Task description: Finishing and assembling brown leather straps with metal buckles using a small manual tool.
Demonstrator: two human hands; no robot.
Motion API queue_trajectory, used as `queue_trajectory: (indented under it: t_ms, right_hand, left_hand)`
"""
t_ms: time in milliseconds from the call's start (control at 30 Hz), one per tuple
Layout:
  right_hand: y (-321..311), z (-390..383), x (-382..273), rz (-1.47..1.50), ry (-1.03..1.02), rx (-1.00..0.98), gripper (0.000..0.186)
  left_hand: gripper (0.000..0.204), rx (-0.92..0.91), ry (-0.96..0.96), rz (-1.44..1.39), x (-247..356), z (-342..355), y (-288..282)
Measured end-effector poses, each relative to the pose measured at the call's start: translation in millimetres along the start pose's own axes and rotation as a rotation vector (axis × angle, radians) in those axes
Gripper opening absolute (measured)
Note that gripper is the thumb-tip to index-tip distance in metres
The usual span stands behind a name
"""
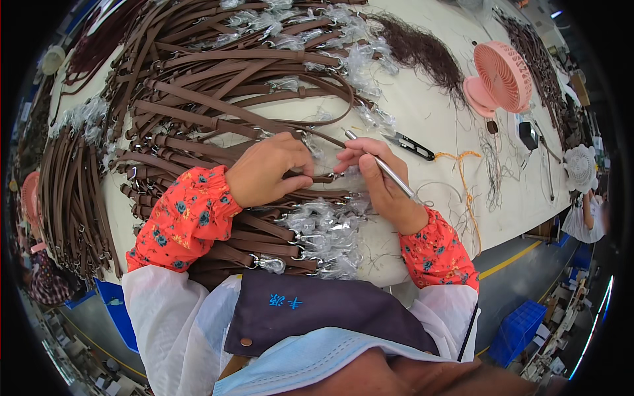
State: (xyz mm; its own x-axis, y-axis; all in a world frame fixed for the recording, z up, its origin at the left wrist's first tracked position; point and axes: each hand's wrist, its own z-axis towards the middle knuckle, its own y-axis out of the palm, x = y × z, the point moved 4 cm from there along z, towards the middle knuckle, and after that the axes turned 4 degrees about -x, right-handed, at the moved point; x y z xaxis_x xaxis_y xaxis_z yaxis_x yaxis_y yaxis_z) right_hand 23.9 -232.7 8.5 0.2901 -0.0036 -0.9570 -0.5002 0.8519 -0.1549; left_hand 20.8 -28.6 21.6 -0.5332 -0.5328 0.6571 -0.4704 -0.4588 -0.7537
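Note:
My left hand [267,170] has its fingers curled on a brown strap [320,179] among a large pile of similar straps [185,92]. My right hand [386,191] grips a slim silver tool [389,171] tilted diagonally, its fingertips near the strap's metal end. Plastic-wrapped metal clasps [323,231] lie below my hands. Black thread snips [413,146] rest just beyond my right hand, beside an orange braided cord [470,195].
A pink fan [502,76] stands at the upper right, near a small black-and-silver box [528,135] and loose threads. More straps [72,198] hang over the left edge. Blue crates [518,330] sit on the floor. A co-worker [584,214] is at the far right.

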Motion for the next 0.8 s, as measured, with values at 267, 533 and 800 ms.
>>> queue_trajectory:
  t_ms: [267, 533, 800]
  right_hand:
    - [-2.9, 3.9, -0.9, 0.006, -0.023, 0.024, 0.031]
    - [-2.3, 2.2, 3.3, 0.122, 0.029, -0.028, 0.033]
    - [2.1, 4.2, 5.5, 0.046, 0.209, -0.167, 0.030]
  left_hand:
    - [0.019, 0.264, -0.069, 0.038, -5.6, 3.3, 1.9]
    - [0.015, 0.183, -0.139, 0.005, -9.6, -1.1, 5.3]
    - [0.010, 0.212, -0.017, 0.074, -4.5, -3.4, 3.0]
